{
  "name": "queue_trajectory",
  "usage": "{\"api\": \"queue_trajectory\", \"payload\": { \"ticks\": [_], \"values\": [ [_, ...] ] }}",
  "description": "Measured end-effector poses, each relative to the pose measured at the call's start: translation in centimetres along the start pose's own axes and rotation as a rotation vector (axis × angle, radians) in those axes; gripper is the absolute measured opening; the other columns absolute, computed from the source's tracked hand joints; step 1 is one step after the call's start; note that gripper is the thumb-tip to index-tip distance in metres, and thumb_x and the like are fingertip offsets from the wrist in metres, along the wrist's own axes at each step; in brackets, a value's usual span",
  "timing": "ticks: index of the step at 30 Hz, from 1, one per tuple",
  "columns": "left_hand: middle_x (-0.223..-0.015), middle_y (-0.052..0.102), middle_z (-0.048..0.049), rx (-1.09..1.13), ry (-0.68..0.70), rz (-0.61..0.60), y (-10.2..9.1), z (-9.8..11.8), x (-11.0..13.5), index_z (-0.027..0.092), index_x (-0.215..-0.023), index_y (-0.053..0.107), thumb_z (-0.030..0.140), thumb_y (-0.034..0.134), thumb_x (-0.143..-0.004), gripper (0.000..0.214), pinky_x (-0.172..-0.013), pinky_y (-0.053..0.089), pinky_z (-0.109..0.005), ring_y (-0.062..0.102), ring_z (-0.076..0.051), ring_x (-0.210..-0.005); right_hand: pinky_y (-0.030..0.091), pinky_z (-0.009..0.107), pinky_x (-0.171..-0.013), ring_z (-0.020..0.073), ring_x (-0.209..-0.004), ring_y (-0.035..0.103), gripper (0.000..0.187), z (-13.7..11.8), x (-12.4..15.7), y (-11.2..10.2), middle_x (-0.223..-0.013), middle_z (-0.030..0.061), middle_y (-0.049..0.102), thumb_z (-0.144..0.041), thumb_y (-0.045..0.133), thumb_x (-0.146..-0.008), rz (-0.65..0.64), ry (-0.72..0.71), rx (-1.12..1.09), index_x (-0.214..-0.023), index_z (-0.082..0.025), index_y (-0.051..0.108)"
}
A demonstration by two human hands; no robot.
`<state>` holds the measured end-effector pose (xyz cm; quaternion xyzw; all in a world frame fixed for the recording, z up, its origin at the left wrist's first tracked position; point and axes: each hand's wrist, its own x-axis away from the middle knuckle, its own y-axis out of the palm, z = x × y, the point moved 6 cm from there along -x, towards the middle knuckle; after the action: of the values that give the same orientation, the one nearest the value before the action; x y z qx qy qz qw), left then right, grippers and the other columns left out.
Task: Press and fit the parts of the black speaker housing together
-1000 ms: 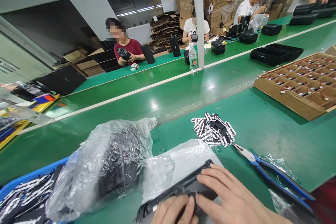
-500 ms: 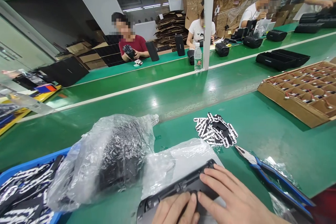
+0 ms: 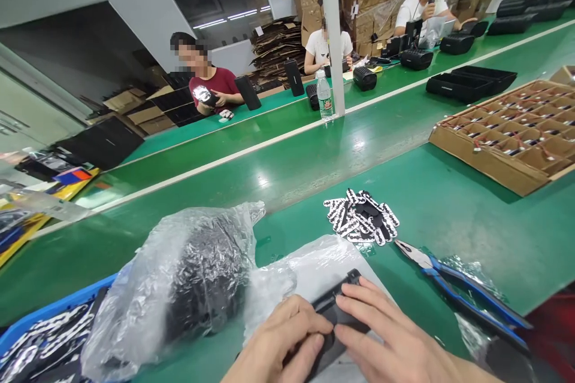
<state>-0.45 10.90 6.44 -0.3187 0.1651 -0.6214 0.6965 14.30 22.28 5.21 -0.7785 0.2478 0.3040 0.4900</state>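
A long black plastic housing (image 3: 338,305) lies on a clear plastic sheet (image 3: 309,266) at the near edge of the green bench. My left hand (image 3: 274,344) rests over its left part, fingers curled down onto it. My right hand (image 3: 390,338) lies flat on its right part, fingertips pressing the top face. The two hands meet at the fingertips over the middle of the housing. Most of the part is hidden beneath them.
A clear bag of black parts (image 3: 197,278) sits left of my hands, by a blue bin (image 3: 45,311). A pile of black-and-white stickers (image 3: 362,218) and blue-handled pliers (image 3: 458,287) lie to the right. A cardboard tray of wired parts (image 3: 512,134) stands far right. Other people work across the conveyor.
My left hand has slid up and right over the housing, covering more of it. The view has shifted slightly; my right hand stays pressed on the part.
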Motion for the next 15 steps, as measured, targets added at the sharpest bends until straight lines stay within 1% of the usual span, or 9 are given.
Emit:
{"api": "queue_trajectory", "payload": {
  "ticks": [3,5,6,9,11,13,15],
  "values": [
    [-0.099,0.062,0.0025,0.008,-0.150,-0.122,-0.2,0.2,-1.3,0.028,-0.101,0.067,0.025,0.053,-0.104,0.015,-0.073,0.048,-0.019,0.061,-0.012,-0.085,0.058,0.050,-0.106,0.0296,-0.115,0.075,0.019,0.3,0.3,0.2,-0.111,0.0139,0.080,-0.011,0.059,-0.099,0.022,0.020,-0.011,-0.105,-0.012,0.077],
    [-0.095,0.060,0.0029,-0.008,-0.190,-0.188,-0.3,0.4,-2.0,0.026,-0.096,0.065,0.027,0.055,-0.103,0.013,-0.067,0.045,-0.019,0.057,-0.012,-0.078,0.057,0.049,-0.108,0.0278,-0.115,0.075,0.019,0.5,0.5,0.4,-0.112,0.0123,0.080,-0.012,0.059,-0.100,0.033,0.032,-0.021,-0.105,-0.013,0.077],
    [-0.094,0.059,0.0031,-0.015,-0.197,-0.213,-0.4,0.6,-2.3,0.026,-0.094,0.065,0.028,0.054,-0.103,0.014,-0.066,0.044,-0.019,0.055,-0.012,-0.078,0.057,0.048,-0.109,0.0275,-0.115,0.074,0.019,0.5,0.7,0.5,-0.113,0.0123,0.080,-0.012,0.059,-0.100,0.036,0.042,-0.026,-0.106,-0.014,0.077],
    [-0.094,0.057,0.0041,-0.038,-0.211,-0.261,-0.7,0.9,-2.7,0.026,-0.094,0.063,0.032,0.053,-0.104,0.016,-0.068,0.043,-0.019,0.053,-0.011,-0.078,0.056,0.048,-0.110,0.0283,-0.117,0.073,0.018,0.6,0.9,0.7,-0.114,0.0137,0.079,-0.012,0.060,-0.099,0.060,0.054,-0.056,-0.107,-0.012,0.076],
    [-0.095,0.057,0.0041,-0.050,-0.217,-0.286,-1.0,1.0,-2.8,0.027,-0.096,0.063,0.034,0.053,-0.105,0.015,-0.072,0.044,-0.019,0.055,-0.012,-0.081,0.055,0.048,-0.111,0.0282,-0.118,0.073,0.018,0.7,1.0,0.7,-0.114,0.0140,0.079,-0.012,0.059,-0.099,0.084,0.052,-0.067,-0.106,-0.012,0.076],
    [-0.097,0.059,0.0029,-0.056,-0.195,-0.323,-1.1,1.5,-3.0,0.027,-0.098,0.063,0.035,0.051,-0.106,0.017,-0.079,0.047,-0.019,0.058,-0.013,-0.087,0.054,0.046,-0.113,0.0270,-0.118,0.073,0.018,0.8,1.0,0.8,-0.114,0.0132,0.079,-0.014,0.059,-0.100,0.098,0.054,-0.076,-0.105,-0.013,0.076],
    [-0.099,0.062,0.0005,-0.081,-0.149,-0.371,-1.1,2.1,-3.3,0.026,-0.098,0.064,0.037,0.047,-0.108,0.023,-0.085,0.049,-0.021,0.061,-0.015,-0.093,0.053,0.044,-0.114,0.0254,-0.118,0.073,0.018,0.9,1.0,1.2,-0.114,0.0120,0.079,-0.016,0.059,-0.102,0.092,0.065,-0.087,-0.105,-0.013,0.076]
  ]
}}
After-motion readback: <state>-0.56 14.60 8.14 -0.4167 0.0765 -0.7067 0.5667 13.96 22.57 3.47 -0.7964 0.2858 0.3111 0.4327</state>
